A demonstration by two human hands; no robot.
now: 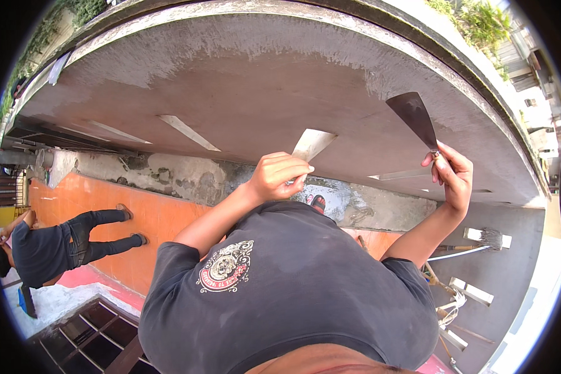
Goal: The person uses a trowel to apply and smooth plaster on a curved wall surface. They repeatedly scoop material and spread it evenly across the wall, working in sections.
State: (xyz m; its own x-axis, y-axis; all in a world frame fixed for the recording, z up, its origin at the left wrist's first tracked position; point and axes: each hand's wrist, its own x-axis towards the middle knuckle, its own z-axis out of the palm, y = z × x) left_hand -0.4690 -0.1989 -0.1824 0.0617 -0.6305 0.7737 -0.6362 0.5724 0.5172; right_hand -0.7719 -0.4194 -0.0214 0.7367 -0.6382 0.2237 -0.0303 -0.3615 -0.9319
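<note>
My right hand (453,174) is closed around the short handle of a putty knife (413,115). Its dark, flared blade points up and left, close to the grey-brown plastered wall (249,81). My left hand (280,176) has its fingers curled and thumb pressed in, gripping what looks like a second putty knife (313,143). Only that one's pale, widening blade shows, tilted up and right; the handle is hidden in the hand. The coating on the wall is smooth and darker in the middle, with paler, ragged patches along the upper edge.
Narrow slots (190,133) pierce the wall. Below it runs a stained concrete strip (149,174), with a sandalled foot (318,203) on it. A person in dark clothes (50,243) stands left beside an orange surface (159,218). A bristled brush (491,239) and long-handled tools are at right.
</note>
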